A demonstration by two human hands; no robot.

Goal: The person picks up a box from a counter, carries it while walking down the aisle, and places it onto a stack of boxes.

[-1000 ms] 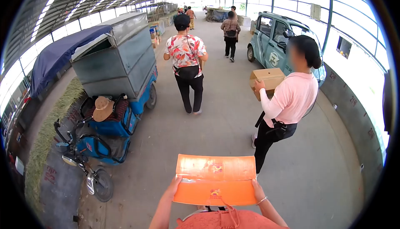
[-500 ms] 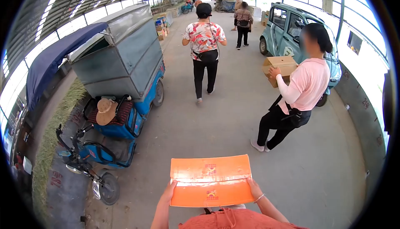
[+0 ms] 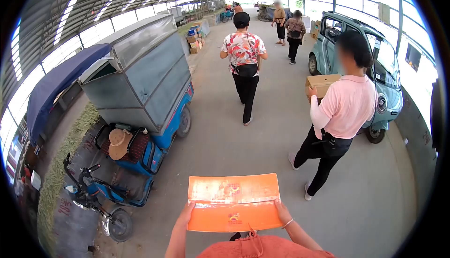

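An orange box (image 3: 234,197) with a taped middle seam and small printed logos is held level in front of my body. My left hand (image 3: 186,214) grips its left side, and my right hand (image 3: 283,213), with a bracelet at the wrist, grips its right side. The fingers reach partly under the box and are hidden there. Below the box shows the red top (image 3: 262,247) that I wear, with a drawstring.
A three-wheeled cargo vehicle (image 3: 140,84) stands at the left, a hat (image 3: 120,143) on its seat. Ahead walks a person in a floral shirt (image 3: 243,49). At the right, a person in pink (image 3: 349,103) carries a cardboard box (image 3: 323,84) beside a green car (image 3: 382,77).
The view has shifted left and forward along the floor. The people ahead appear farther right, and the person in pink has stepped on. Both hands still hold the orange box.
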